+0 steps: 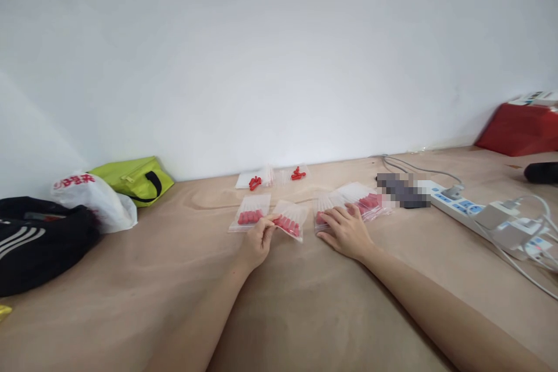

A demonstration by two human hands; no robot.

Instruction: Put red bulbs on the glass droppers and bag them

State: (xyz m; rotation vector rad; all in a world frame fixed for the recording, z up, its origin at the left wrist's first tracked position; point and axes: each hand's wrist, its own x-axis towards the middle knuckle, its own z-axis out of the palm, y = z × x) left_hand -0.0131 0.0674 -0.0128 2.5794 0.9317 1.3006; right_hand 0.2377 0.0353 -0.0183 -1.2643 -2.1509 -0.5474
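Note:
My left hand (258, 239) pinches the corner of a small clear zip bag of red pieces (290, 221), lifted slightly off the wooden table (183, 279). Just left of it lies another filled bag (250, 212). My right hand (346, 229) rests flat, fingers spread, on the near edge of a fanned stack of filled bags (355, 200). Farther back, near the wall, lie empty clear bags (267, 176) and two clumps of loose red pieces (255, 182) (298, 174).
At the left stand a black striped bag (35, 244), a white plastic bag (93, 200) and a lime-green pouch (135, 177). At the right are a white power strip with plugs and cables (479, 212), a red box (518, 128) and a dark object (540, 172).

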